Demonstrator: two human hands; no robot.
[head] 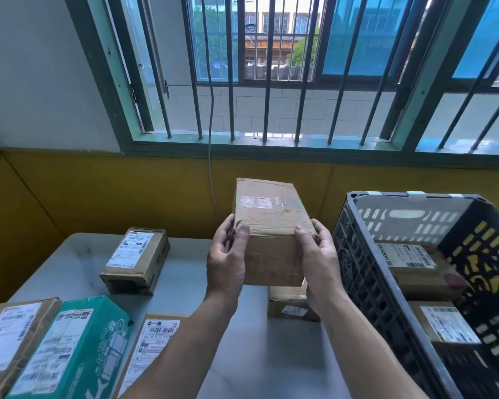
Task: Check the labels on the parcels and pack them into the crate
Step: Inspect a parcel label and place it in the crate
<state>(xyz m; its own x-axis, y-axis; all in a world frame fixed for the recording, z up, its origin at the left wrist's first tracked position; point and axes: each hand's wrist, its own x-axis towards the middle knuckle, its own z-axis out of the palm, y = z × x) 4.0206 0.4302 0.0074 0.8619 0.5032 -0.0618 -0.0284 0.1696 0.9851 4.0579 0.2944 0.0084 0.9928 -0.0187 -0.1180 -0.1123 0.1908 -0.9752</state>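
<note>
I hold a brown cardboard parcel (271, 226) up above the table, its taped top face showing a faded label. My left hand (228, 257) grips its left near corner, thumb on top. My right hand (317, 254) grips the right near corner the same way. The dark plastic crate (366, 272) stands on the right and holds two labelled brown parcels (415, 266) (447, 326).
On the grey table (242, 355) lie more parcels: a small brown one (137, 260) at the back left, a brown one (9, 341) and a green box (75, 349) at the near left, one (153, 347) under my left forearm, and one (288, 303) below the held parcel. A barred window is behind.
</note>
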